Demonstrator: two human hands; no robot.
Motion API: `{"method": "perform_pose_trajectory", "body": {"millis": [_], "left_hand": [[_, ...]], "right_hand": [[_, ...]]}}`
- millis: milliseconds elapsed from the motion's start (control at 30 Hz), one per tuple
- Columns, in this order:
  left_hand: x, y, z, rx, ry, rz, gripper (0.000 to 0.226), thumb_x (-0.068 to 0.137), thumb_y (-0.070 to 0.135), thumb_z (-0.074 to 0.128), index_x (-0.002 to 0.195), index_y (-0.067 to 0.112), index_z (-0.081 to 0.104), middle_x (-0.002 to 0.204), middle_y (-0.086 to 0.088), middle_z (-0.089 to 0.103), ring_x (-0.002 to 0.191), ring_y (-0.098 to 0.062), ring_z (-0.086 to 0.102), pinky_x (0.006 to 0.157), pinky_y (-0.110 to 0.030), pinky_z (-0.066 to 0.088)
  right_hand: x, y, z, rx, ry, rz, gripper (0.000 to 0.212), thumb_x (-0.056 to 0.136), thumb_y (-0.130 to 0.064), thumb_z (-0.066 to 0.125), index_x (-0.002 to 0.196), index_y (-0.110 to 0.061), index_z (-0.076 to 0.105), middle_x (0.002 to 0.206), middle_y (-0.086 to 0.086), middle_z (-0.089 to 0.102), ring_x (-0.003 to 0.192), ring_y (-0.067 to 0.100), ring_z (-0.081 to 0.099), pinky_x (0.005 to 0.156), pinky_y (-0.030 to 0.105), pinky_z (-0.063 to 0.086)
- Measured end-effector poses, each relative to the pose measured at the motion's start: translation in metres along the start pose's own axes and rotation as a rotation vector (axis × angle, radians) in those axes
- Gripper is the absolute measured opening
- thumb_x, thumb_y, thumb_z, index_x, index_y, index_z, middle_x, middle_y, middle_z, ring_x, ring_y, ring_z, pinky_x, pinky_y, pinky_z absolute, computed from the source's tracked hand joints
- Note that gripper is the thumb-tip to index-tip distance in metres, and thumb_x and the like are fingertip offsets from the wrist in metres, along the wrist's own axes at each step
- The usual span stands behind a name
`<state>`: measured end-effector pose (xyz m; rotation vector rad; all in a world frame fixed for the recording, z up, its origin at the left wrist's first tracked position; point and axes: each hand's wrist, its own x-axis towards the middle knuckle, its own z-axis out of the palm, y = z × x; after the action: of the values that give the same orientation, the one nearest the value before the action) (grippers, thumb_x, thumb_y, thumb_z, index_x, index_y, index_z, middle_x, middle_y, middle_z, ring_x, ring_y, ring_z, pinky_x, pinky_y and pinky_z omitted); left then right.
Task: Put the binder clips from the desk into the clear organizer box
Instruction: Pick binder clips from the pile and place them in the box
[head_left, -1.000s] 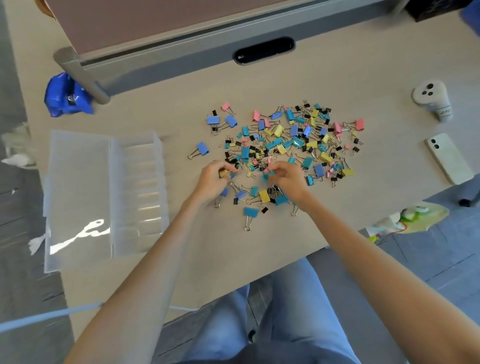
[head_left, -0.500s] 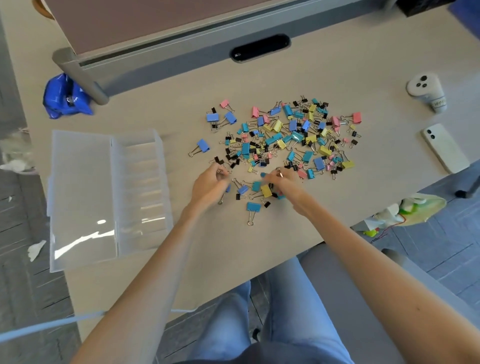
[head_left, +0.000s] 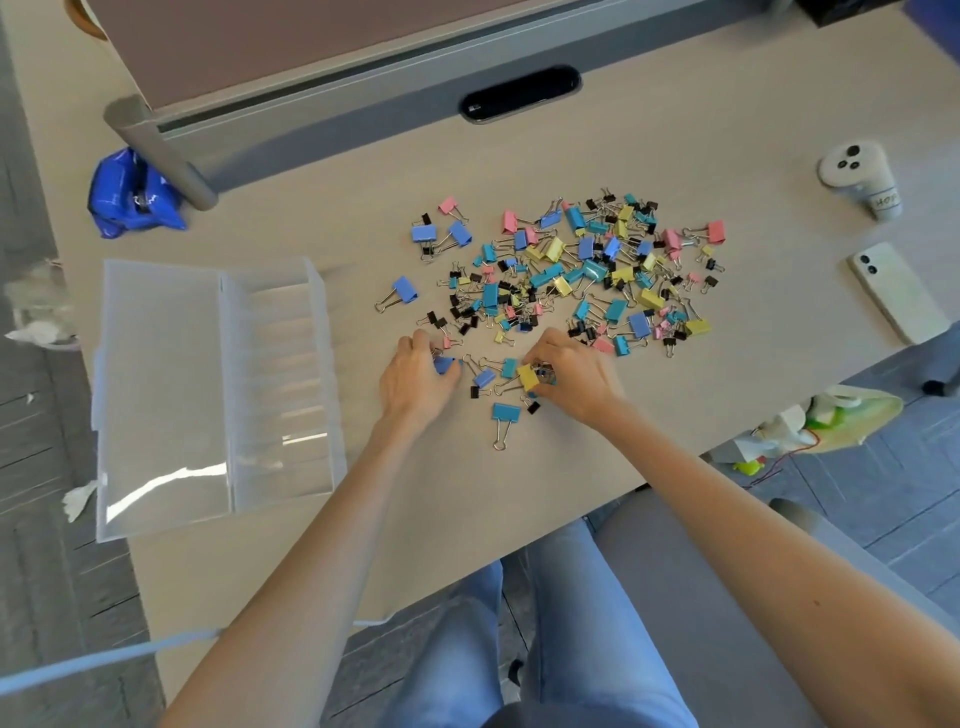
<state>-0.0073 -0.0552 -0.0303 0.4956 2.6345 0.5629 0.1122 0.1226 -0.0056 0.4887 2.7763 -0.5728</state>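
A scattered pile of binder clips (head_left: 571, 275) in blue, teal, yellow, pink and black covers the middle of the desk. My left hand (head_left: 415, 382) lies at the pile's near left edge, its fingers curled round a blue clip (head_left: 445, 365). My right hand (head_left: 574, 376) is at the near edge too, fingers curled over a bunch of clips with a yellow clip (head_left: 527, 376) at its fingertips. The clear organizer box (head_left: 208, 395) lies open at the left, its lid flat and its divided compartments holding nothing I can see.
A white phone (head_left: 896, 296) and a white controller (head_left: 857, 176) lie at the right of the desk. A blue bag (head_left: 132, 195) sits at the back left beside a grey post (head_left: 161, 150). The desk's near edge runs just under my forearms.
Both hands have drawn a little toward me along the pile's near edge, gathering clips. The left hand now holds a blue clip. The camera has shifted slightly.
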Motion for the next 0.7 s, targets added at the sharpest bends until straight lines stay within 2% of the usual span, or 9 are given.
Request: {"method": "perform_pose_trajectory", "body": {"millis": [67, 133, 200, 267, 367, 433, 533, 700], "left_hand": [[0.002, 0.0, -0.002, -0.148, -0.012, -0.023, 0.033, 0.088, 0.037, 0.063, 0.115, 0.02, 0.057, 0.115, 0.001, 0.057, 0.097, -0.016, 0.057, 0.074, -0.028, 0.046], [0.004, 0.001, -0.005, -0.381, -0.044, -0.056, 0.024, 0.088, 0.033, 0.064, 0.109, 0.021, 0.063, 0.11, 0.005, 0.061, 0.092, -0.009, 0.056, 0.073, -0.023, 0.045], [0.007, 0.005, -0.011, -0.613, -0.129, -0.11, 0.02, 0.09, 0.028, 0.062, 0.107, 0.019, 0.069, 0.109, 0.005, 0.064, 0.088, -0.003, 0.055, 0.071, -0.018, 0.042], [0.007, 0.009, -0.019, -0.815, -0.242, -0.2, 0.021, 0.094, 0.025, 0.054, 0.103, 0.018, 0.072, 0.103, 0.003, 0.064, 0.075, -0.004, 0.051, 0.063, -0.018, 0.04], [0.001, 0.01, -0.029, -1.256, -0.448, -0.38, 0.025, 0.093, 0.027, 0.049, 0.087, 0.013, 0.068, 0.079, 0.001, 0.054, 0.063, -0.009, 0.038, 0.056, -0.022, 0.033], [-0.002, 0.01, -0.033, -1.497, -0.583, -0.445, 0.021, 0.089, 0.027, 0.049, 0.079, 0.011, 0.058, 0.074, -0.001, 0.046, 0.06, -0.012, 0.038, 0.052, -0.023, 0.035], [-0.005, 0.014, -0.033, -1.605, -0.699, -0.501, 0.023, 0.083, 0.031, 0.056, 0.069, 0.015, 0.049, 0.07, -0.001, 0.042, 0.061, -0.013, 0.042, 0.05, -0.023, 0.039], [-0.008, 0.018, -0.027, -1.539, -0.775, -0.544, 0.028, 0.084, 0.028, 0.062, 0.065, 0.015, 0.047, 0.066, 0.0, 0.045, 0.062, -0.014, 0.053, 0.05, -0.022, 0.049]], "right_hand": [[0.0, 0.001, -0.002, -0.015, 0.016, 0.002, 0.039, 0.08, -0.031, 0.074, 0.116, -0.024, 0.062, 0.115, -0.006, 0.056, 0.093, 0.017, 0.06, 0.056, 0.025, 0.041], [-0.002, 0.002, -0.005, 0.016, 0.045, 0.039, 0.035, 0.081, -0.029, 0.073, 0.114, -0.022, 0.062, 0.114, -0.006, 0.059, 0.095, 0.017, 0.061, 0.066, 0.029, 0.047], [-0.005, 0.004, -0.009, 0.094, 0.051, 0.109, 0.034, 0.08, -0.025, 0.074, 0.111, -0.02, 0.061, 0.11, -0.006, 0.063, 0.095, 0.017, 0.06, 0.076, 0.033, 0.049], [-0.007, 0.004, -0.011, 0.218, 0.026, 0.197, 0.034, 0.08, -0.022, 0.074, 0.11, -0.018, 0.058, 0.101, -0.008, 0.062, 0.089, 0.013, 0.052, 0.073, 0.031, 0.045], [-0.004, 0.002, -0.014, 0.605, 0.032, 0.342, 0.034, 0.078, -0.01, 0.076, 0.103, -0.015, 0.055, 0.097, -0.005, 0.06, 0.084, 0.009, 0.051, 0.064, 0.023, 0.041], [-0.004, 0.001, -0.015, 0.923, 0.026, 0.45, 0.033, 0.077, -0.002, 0.075, 0.099, -0.015, 0.055, 0.096, -0.003, 0.061, 0.083, 0.008, 0.054, 0.061, 0.018, 0.041], [-0.009, 0.004, -0.015, 1.237, -0.038, 0.513, 0.031, 0.078, 0.001, 0.072, 0.097, -0.02, 0.059, 0.086, -0.003, 0.062, 0.076, 0.014, 0.053, 0.054, 0.02, 0.038], [-0.024, 0.006, -0.017, 1.369, -0.138, 0.466, 0.029, 0.088, -0.004, 0.062, 0.114, -0.018, 0.061, 0.085, -0.001, 0.053, 0.061, 0.008, 0.034, 0.052, 0.017, 0.031]]}}
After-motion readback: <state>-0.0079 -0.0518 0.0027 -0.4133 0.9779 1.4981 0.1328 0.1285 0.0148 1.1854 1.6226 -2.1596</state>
